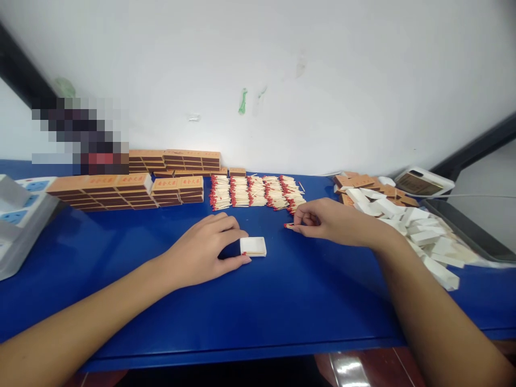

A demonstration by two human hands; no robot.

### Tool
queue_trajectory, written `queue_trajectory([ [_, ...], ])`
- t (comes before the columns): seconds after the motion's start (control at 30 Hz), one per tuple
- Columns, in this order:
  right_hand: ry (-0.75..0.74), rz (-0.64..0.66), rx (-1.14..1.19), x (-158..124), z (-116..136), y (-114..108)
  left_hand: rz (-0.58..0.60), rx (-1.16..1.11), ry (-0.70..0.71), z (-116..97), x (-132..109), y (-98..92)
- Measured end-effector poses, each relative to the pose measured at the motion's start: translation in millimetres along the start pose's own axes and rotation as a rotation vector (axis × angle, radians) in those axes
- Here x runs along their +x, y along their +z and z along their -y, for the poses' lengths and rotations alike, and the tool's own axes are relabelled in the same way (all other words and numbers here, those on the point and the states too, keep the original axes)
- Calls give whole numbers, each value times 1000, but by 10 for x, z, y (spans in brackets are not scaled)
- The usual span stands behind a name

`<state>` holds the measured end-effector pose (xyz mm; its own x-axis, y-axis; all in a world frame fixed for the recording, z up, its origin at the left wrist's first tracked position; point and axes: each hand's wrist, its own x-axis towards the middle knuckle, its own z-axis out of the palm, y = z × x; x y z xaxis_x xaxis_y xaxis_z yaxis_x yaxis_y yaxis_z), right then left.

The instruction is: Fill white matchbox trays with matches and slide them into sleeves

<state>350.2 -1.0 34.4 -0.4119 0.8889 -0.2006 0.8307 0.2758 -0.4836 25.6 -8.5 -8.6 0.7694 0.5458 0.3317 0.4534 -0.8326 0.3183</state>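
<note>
My left hand (203, 250) rests on the blue table (242, 312), with thumb and forefinger pinching the left end of a small white matchbox tray (253, 246) filled with matches. My right hand (326, 221) lies a little to the right, fingers curled and pinched on a few red-tipped matches (289, 226) whose heads stick out to the left. Just behind both hands lie rows of red-tipped matches (256, 191) in neat bundles.
Stacks of orange matchboxes (124, 191) line the back left by the wall. A heap of white inner trays (419, 231) and orange sleeves (363, 183) fills the right. A white power strip (20, 215) sits at the left edge, and a phone (421, 183) and dark tray (467, 231) at the right.
</note>
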Motion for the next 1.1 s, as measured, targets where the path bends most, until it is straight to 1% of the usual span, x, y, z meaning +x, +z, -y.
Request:
queue_trajectory([
  [0.2,-120,-74,76,31,216,109,4,-4,-9,-1,3,12],
  [0.3,-162,-48,108,50,317,188,5,9,-8,-10,10,21],
  [0.4,-192,-40,88,57,399,249,9,12,-12,-26,20,28],
  [0.6,-244,-34,47,39,534,311,-38,-1,5,-45,24,37],
  [0.77,-275,-55,12,13,585,380,-91,16,49,-53,19,43],
  [0.93,-270,-69,-12,-8,597,419,-100,39,71,-72,26,49],
  [1.1,-259,-56,16,3,615,411,-99,49,76,-82,27,49],
])
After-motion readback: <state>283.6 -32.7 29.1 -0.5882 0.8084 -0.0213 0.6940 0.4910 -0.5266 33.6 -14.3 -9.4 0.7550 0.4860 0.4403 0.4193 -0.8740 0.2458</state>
